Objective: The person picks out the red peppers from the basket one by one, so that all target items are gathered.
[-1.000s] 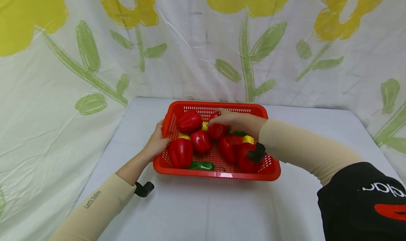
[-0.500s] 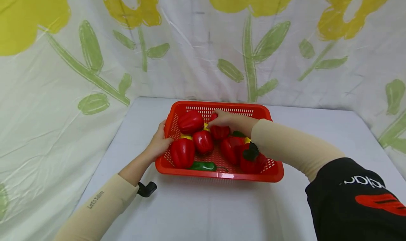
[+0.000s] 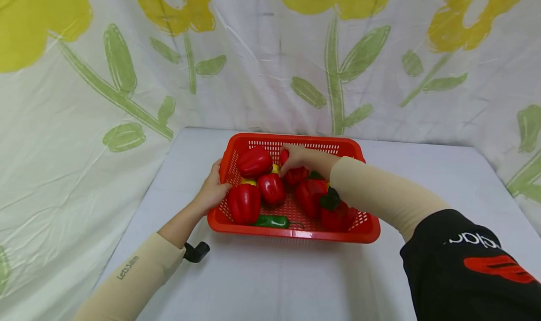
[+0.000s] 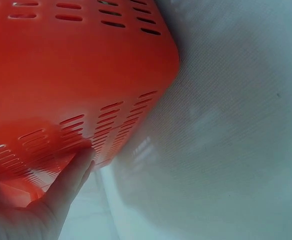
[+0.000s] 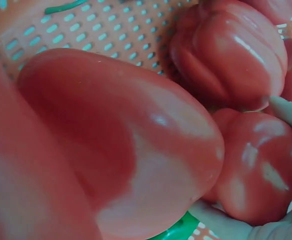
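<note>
A red plastic basket [image 3: 296, 235] holds several red bell peppers, and my left hand [image 3: 212, 189] grips its left rim. In the left wrist view the fingers [image 4: 76, 172] of that hand lie along the outside of the slotted basket wall. My right hand [image 3: 299, 157] reaches into the back middle of the basket and grips a red bell pepper [image 3: 297, 176]. The right wrist view shows thumb and fingers on either side of this bell pepper [image 5: 258, 170]. Just left of it sits another bell pepper [image 3: 271, 189] with a yellow stem.
More bell peppers lie front left [image 3: 244, 204], back left [image 3: 254, 162] and at the right, partly behind my wrist camera [image 3: 330, 199]. A green chili pepper [image 3: 272, 221] rests along the basket's front. Under the basket is a white table [image 3: 253, 283]; a flowered curtain [image 3: 253, 91] hangs behind.
My right fingers have closed lower around the bell pepper, and it has tilted a little. The right forearm has swung slightly left. My left hand keeps its grip on the rim.
</note>
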Demonstrator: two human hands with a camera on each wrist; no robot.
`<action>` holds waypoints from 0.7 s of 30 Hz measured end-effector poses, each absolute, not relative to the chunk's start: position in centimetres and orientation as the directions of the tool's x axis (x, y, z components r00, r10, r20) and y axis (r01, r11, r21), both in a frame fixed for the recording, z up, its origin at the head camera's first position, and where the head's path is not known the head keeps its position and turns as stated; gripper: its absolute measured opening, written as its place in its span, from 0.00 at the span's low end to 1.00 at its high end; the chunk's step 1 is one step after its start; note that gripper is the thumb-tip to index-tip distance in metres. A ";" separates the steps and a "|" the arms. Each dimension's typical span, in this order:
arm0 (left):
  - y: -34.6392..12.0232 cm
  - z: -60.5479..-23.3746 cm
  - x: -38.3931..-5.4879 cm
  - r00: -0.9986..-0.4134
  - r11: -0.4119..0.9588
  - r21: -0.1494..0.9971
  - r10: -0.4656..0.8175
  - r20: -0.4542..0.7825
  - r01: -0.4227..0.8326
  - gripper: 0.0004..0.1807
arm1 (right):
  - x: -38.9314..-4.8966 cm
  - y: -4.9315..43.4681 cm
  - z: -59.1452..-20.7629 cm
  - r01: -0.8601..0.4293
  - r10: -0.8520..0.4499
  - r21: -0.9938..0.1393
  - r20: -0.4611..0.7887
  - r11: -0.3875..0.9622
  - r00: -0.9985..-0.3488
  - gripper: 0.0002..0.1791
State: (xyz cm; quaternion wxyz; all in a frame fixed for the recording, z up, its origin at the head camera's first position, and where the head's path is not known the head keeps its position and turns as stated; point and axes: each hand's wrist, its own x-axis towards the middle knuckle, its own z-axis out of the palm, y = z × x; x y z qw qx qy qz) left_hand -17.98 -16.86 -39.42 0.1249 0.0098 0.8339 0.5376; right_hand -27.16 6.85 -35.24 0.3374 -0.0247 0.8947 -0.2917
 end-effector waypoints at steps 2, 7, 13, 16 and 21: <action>-16.8 -39.5 -18.0 -0.969 0.423 0.899 0.151 -0.196 -0.116 0.40 | -27.2 6.8 -35.2 0.148 -0.246 -0.534 -0.596 0.832 -0.765 0.46; -16.9 -39.6 -18.1 -0.968 0.430 0.895 0.148 -0.201 -0.120 0.40 | -27.3 6.8 -35.2 0.140 -0.258 -0.535 -0.600 0.833 -0.757 0.41; -16.9 -39.6 -18.0 -0.970 0.437 0.892 0.142 -0.198 -0.118 0.40 | -27.2 6.9 -35.3 0.129 -0.282 -0.561 -0.585 0.817 -0.760 0.33; -16.9 -39.5 -18.0 -0.971 0.439 0.891 0.138 -0.197 -0.118 0.40 | -27.0 7.0 -35.2 0.124 -0.298 -0.580 -0.576 0.805 -0.761 0.29; -16.9 -39.3 -17.9 -0.971 0.439 0.891 0.141 -0.196 -0.116 0.41 | -26.9 7.1 -34.9 0.110 -0.334 -0.606 -0.570 0.788 -0.750 0.27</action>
